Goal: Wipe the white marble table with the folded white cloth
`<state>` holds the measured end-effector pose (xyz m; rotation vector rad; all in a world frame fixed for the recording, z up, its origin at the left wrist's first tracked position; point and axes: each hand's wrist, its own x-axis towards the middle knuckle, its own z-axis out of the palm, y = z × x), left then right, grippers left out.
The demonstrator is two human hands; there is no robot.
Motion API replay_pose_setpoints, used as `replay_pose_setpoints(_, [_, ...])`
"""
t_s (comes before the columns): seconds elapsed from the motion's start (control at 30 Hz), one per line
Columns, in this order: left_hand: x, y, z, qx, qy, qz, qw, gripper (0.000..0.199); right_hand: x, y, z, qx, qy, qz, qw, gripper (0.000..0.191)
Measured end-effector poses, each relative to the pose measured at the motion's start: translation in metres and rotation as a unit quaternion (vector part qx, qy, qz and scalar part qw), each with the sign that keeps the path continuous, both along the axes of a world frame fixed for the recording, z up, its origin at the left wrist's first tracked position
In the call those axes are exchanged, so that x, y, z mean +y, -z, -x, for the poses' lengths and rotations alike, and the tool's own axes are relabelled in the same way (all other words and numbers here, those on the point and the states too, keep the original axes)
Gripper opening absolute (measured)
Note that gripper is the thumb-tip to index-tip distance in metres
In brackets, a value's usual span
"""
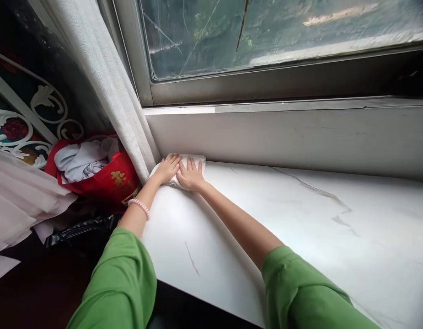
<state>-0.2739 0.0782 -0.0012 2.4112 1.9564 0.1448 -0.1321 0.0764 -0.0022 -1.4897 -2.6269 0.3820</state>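
Observation:
A folded white cloth (200,161) lies flat in the far left corner of a white marble-patterned surface (283,219), against the wall under the window. My left hand (169,168) rests on the cloth's left part with its fingers stretched out. Beside it, my right hand (190,175) presses flat on the same cloth, fingers spread. The two hands nearly touch, and they hide much of the cloth between them. Neither hand is closed around it.
A pale curtain (104,77) hangs at the corner, close to my left hand. Left of the surface stands a red bag (104,176) stuffed with light fabric. The window frame (266,84) runs along the back above a low wall (266,137).

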Motion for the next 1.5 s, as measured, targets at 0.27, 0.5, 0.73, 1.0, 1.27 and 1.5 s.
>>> replay_pose_setpoints(0.27, [-0.122,-0.003,0.007,-0.017,0.006,0.032,0.999,0.053,-0.106,-0.007,-0.015,0.032,-0.109,0.005,0.993,0.066])
replay_pose_setpoints(0.5, [-0.24,-0.006,0.002,-0.033,-0.02,0.002,0.999,0.053,-0.198,-0.022,-0.033,0.066,-0.216,0.019,0.974,0.07])
replay_pose_setpoints(0.73, [-0.228,-0.006,0.018,-0.031,-0.024,0.027,0.999,0.052,-0.189,-0.015,-0.02,0.082,-0.208,-0.013,0.975,0.072])
replay_pose_setpoints(1.0, [-0.057,-0.012,0.003,0.004,-0.034,0.018,0.999,0.047,-0.046,0.001,0.006,0.077,-0.008,-0.07,0.995,0.055])
replay_pose_setpoints(1.27, [-0.005,-0.005,-0.034,0.016,-0.047,-0.024,0.998,0.046,0.008,0.006,-0.022,0.054,0.013,-0.097,0.994,0.055])
replay_pose_setpoints(1.5, [-0.078,-0.005,-0.051,0.019,0.012,-0.01,1.0,0.052,-0.065,0.007,-0.054,0.036,-0.023,-0.119,0.992,0.057])
